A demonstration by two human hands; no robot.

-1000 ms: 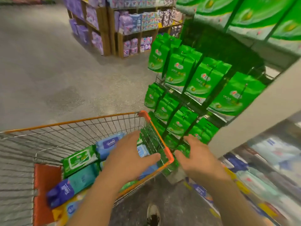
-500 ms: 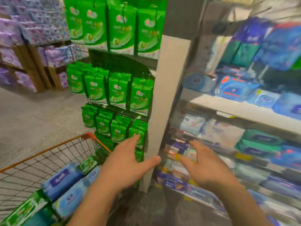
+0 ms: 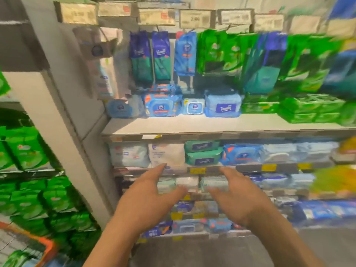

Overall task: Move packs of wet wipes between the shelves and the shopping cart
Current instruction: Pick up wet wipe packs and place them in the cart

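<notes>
Both my hands are raised in front of the wipes shelves, empty, fingers spread. My left hand [image 3: 148, 199] and my right hand [image 3: 237, 197] hover apart before the lower shelf rows, touching nothing. Two teal wipes packs [image 3: 202, 153] lie stacked on the middle shelf just above my fingertips, beside a blue pack [image 3: 240, 154] and a white pack [image 3: 166, 154]. On the upper shelf [image 3: 192, 125] sit more blue packs [image 3: 222, 106]. The orange-rimmed shopping cart [image 3: 48, 245] shows at the bottom left corner with a green pack [image 3: 16, 258] inside.
A grey upright post [image 3: 57, 122] divides these shelves from a rack of hanging green packs [image 3: 28, 151] on the left. More green packs [image 3: 308, 106] fill the upper right. Price tags [image 3: 194, 19] hang along the top. Grey floor [image 3: 212, 251] lies below the lowest shelf.
The view has swung right from the cart to the shelves. Both empty hands have stayed spread and now face the shelf rows; the cart has slid to the bottom left corner.
</notes>
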